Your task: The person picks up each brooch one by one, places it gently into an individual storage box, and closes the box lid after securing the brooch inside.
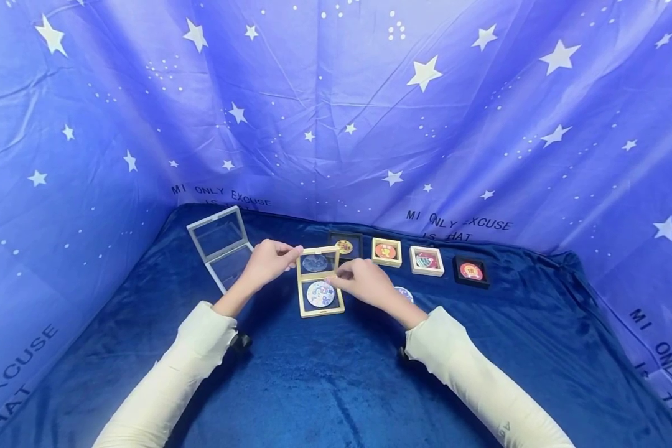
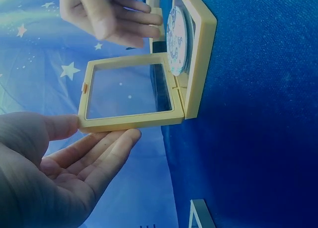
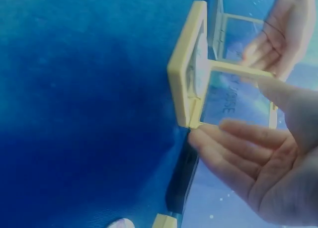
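Observation:
In the head view, a cream-yellow hinged display frame (image 1: 301,300) stands unfolded on the blue cloth, its clear-windowed lid raised. A round patterned badge (image 1: 320,294) lies on the film of its lower half. My left hand (image 1: 266,264) pinches the lid's upper left corner; the left wrist view shows the thumb at the corner and fingertips under the side edge. My right hand (image 1: 364,280) is at the lid's right side. Its fingers (image 3: 238,148) are extended near the hinge in the right wrist view, and the thumb overlaps the lid's edge.
A larger pale frame (image 1: 218,233) stands unfolded at left. Behind and to the right are a black frame (image 1: 358,240), two light-coloured frames (image 1: 386,252) (image 1: 427,261) and another black frame (image 1: 471,272), each with a round piece. Another round badge (image 1: 405,293) lies partly hidden by the right wrist.

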Demonstrator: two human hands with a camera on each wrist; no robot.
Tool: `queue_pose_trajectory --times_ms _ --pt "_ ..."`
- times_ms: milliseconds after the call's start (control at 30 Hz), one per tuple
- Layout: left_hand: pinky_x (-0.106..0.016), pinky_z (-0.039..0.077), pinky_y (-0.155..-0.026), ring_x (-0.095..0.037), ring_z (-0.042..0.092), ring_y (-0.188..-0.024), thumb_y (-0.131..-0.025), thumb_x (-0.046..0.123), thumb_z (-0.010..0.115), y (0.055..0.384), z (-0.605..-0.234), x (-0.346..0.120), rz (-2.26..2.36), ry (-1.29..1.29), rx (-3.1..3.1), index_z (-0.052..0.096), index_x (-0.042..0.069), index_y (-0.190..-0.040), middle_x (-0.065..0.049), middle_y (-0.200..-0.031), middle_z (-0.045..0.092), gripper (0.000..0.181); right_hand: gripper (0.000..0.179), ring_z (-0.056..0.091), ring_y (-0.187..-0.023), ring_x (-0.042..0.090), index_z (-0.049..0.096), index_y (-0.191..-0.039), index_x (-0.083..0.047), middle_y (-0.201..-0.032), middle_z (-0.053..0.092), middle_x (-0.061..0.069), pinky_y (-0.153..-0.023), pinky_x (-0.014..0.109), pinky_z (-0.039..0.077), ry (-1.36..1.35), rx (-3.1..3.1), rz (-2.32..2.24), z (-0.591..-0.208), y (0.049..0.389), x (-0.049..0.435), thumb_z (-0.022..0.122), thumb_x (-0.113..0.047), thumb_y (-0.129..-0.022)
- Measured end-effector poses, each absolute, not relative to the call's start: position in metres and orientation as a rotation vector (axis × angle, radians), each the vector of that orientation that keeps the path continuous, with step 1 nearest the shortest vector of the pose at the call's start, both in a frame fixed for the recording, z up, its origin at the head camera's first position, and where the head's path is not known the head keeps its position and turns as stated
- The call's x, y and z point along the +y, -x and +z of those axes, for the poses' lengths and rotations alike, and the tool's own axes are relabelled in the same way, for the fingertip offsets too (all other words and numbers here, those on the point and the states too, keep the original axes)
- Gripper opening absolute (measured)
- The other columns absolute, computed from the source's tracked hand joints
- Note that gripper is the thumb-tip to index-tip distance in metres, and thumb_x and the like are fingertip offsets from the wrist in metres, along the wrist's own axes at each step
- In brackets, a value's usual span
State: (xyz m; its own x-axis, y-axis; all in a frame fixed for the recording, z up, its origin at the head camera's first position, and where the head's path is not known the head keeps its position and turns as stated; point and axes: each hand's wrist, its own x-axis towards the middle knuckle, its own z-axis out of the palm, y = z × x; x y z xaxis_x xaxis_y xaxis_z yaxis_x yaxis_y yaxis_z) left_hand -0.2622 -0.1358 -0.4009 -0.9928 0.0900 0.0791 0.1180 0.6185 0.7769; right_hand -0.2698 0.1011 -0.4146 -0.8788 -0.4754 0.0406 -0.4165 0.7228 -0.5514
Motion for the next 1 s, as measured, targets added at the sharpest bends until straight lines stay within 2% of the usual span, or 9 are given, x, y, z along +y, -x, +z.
queue_pose_trajectory --times_ms 100,233,300,400,500,667,1000 --pt "-0.023 0.047 -0.065 -0.027 0.073 -0.082 -0.102 0.035 0.062 0.261 -0.400 -0.136 -1.386 0.154 -2.810 0.077 -0.002 -0.110 -0.018 -0.089 0.078 0.041 0.038 0.069 -0.076 0.012 0.081 -0.100 -0.010 -0.093 0.079 0.006 -0.073 0.032 0.057 0.584 2.817 -0.952 -0.408 0.274 0.104 0.068 -0.045 -0.096" --pt "-0.021 0.047 -0.065 -0.032 0.074 -0.086 -0.102 0.038 0.061 0.261 -0.400 -0.136 -1.435 0.102 -2.834 0.077 -0.002 -0.109 -0.021 -0.091 0.077 0.044 0.047 0.070 -0.084 0.027 0.079 -0.103 -0.005 -0.095 0.077 0.015 -0.069 0.031 0.051 0.384 2.715 -1.075 -0.397 0.280 0.105 0.065 -0.049 -0.097" --pt "-0.022 0.050 -0.066 -0.032 0.074 -0.087 -0.103 0.039 0.059 0.262 -0.400 -0.135 -1.454 0.071 -2.852 0.077 -0.003 -0.108 -0.021 -0.092 0.077 0.046 0.052 0.070 -0.091 0.031 0.077 -0.109 -0.001 -0.099 0.076 0.019 -0.072 0.031 0.053 0.285 2.633 -1.134 -0.394 0.285 0.105 0.064 -0.050 -0.097" --pt "-0.026 0.059 -0.074 -0.032 0.075 -0.091 -0.103 0.042 0.058 0.263 -0.400 -0.134 -1.545 0.005 -2.873 0.075 -0.006 -0.110 -0.024 -0.099 0.076 0.051 0.062 0.070 -0.106 0.033 0.068 -0.125 0.004 -0.113 0.074 0.022 -0.089 0.036 0.058 0.159 2.492 -1.225 -0.390 0.292 0.103 0.064 -0.051 -0.097" --pt "-0.035 0.062 -0.085 -0.035 0.074 -0.100 -0.103 0.044 0.056 0.265 -0.400 -0.132 -1.677 -0.075 -2.880 0.071 -0.011 -0.116 -0.029 -0.110 0.073 0.058 0.073 0.069 -0.117 0.033 0.056 -0.138 0.007 -0.125 0.070 0.025 -0.103 0.042 0.054 0.088 2.370 -1.285 -0.387 0.299 0.101 0.064 -0.052 -0.097" --pt "-0.041 0.060 -0.090 -0.038 0.073 -0.105 -0.103 0.048 0.054 0.266 -0.400 -0.130 -1.806 -0.146 -2.886 0.065 -0.016 -0.121 -0.032 -0.115 0.071 0.067 0.078 0.069 -0.118 0.034 0.057 -0.136 0.008 -0.127 0.068 0.026 -0.104 0.044 0.053 0.060 2.261 -1.293 -0.387 0.307 0.100 0.061 -0.058 -0.096" --pt "-0.041 0.061 -0.087 -0.034 0.075 -0.096 -0.102 0.050 0.053 0.268 -0.400 -0.131 -1.905 -0.155 -2.899 0.067 -0.015 -0.115 -0.031 -0.111 0.072 0.068 0.076 0.068 -0.118 0.034 0.058 -0.131 0.011 -0.129 0.067 0.027 -0.105 0.042 0.053 0.035 2.084 -1.336 -0.395 0.317 0.103 0.053 -0.058 -0.100"
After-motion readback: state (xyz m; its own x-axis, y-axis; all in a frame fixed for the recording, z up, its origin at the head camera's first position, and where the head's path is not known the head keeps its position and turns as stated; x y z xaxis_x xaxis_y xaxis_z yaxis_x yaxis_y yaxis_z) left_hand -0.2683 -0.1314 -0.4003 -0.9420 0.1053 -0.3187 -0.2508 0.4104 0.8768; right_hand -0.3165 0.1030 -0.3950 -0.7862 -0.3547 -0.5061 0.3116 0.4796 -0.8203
